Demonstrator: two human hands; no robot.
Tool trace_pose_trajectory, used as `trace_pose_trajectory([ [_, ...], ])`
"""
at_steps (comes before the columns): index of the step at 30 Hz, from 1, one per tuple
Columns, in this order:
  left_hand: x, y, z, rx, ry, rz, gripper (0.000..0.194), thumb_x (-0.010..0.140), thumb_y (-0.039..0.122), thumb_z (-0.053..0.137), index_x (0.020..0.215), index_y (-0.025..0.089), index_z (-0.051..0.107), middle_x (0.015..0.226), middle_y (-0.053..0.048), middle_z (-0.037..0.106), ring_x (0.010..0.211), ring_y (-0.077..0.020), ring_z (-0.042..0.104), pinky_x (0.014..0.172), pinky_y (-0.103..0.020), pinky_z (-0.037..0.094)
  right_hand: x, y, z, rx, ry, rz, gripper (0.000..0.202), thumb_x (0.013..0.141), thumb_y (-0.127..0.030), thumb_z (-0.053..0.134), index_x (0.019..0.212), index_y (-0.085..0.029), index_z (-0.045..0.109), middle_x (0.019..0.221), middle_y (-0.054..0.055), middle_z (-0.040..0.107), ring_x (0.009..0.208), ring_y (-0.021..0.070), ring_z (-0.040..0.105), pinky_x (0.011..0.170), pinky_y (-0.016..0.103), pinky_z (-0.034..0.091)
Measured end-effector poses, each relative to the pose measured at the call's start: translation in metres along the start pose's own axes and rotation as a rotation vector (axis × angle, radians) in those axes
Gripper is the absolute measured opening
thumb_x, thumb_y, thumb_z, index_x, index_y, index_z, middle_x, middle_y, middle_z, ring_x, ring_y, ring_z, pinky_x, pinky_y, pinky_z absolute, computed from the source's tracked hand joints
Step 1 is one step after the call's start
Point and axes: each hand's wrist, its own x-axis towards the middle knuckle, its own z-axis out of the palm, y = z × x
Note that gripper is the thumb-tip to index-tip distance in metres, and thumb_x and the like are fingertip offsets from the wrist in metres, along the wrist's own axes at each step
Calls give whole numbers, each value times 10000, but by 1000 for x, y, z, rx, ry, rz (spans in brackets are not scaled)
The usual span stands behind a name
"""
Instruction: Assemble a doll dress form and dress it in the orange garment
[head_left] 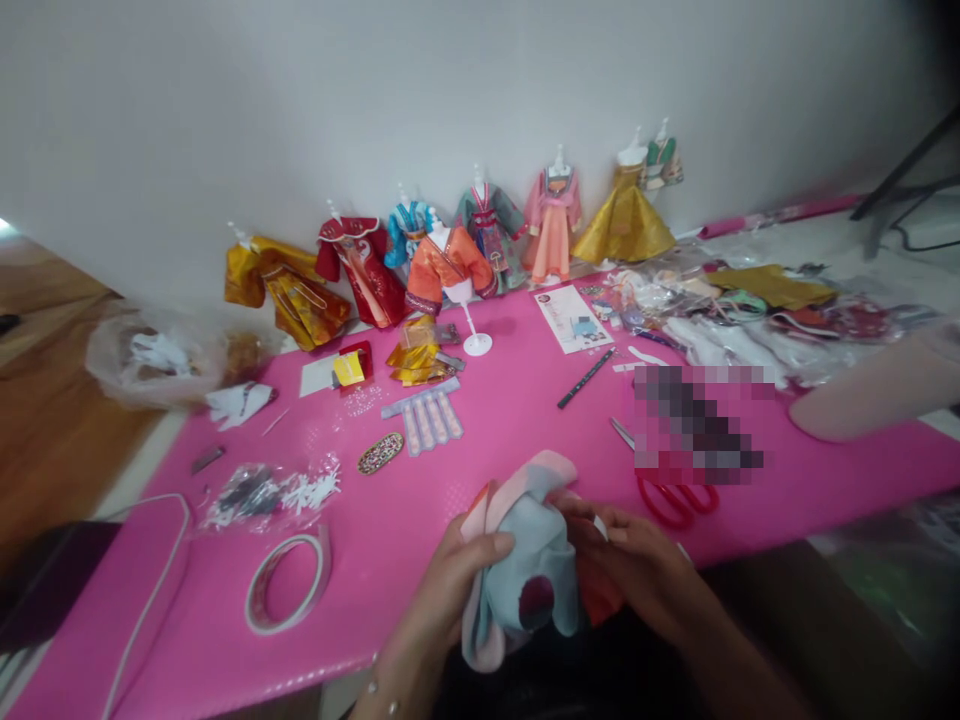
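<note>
The pink table spreads widest before me, reaching back to the wall. Along its right side lies a broad heap of plastic-wrapped pieces, pushed outward, I'd judge, to leave me the middle. Small garments line the far edge, from a golden gown to an orange jacket, on white stands that seem meant to hold their shape. The blue-grey and pink cloth is in my hands, just over the table's near edge and close to my body, probably because that gives the best control and view. My left hand is clamped on its left side, thumb pressed on top, likely to stop the folds slipping. My right hand is just beside it, fingers closed at the cloth's right edge, where some red-orange fabric hangs below. The scissors lie near my right hand, handles toward me, handy to pick up. The tape roll lies flat to my left, where it can't roll away. Smaller again are the oval tin and, by my right fingers, a white scrap; whether it's attached I cannot tell.
</note>
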Motion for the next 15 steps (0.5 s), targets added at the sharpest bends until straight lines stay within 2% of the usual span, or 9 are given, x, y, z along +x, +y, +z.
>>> trace_pose_trajectory([
  [3,0,1,-5,-24,14,18,647,580,305,859,1178,160,660,844,-48,727,739,-208,667,703,-281,502,0,5,-7,-29,28,-17,232,731,-404,753,691,-207,639,1135,116,702,1154,325,617,1016,513,426],
  [8,-4,4,-2,-15,-32,54,568,616,313,841,1135,149,680,818,-55,721,785,-237,679,696,-287,491,-3,8,-12,-119,76,-69,299,708,-463,773,638,-211,629,1186,113,688,1179,338,594,1060,537,387],
  [12,-5,5,0,41,-50,65,476,643,296,829,1077,144,705,845,-50,715,789,-212,655,733,-293,492,-10,0,-12,-338,125,-168,313,756,-481,738,643,-215,619,1255,112,659,1199,332,570,1067,534,374],
  [15,-3,6,-4,94,5,48,437,643,295,831,1031,136,708,828,-40,705,753,-194,637,709,-282,485,-15,-4,-13,-501,177,-250,281,822,-455,681,685,-219,613,1260,108,642,1191,319,559,1027,505,408],
])
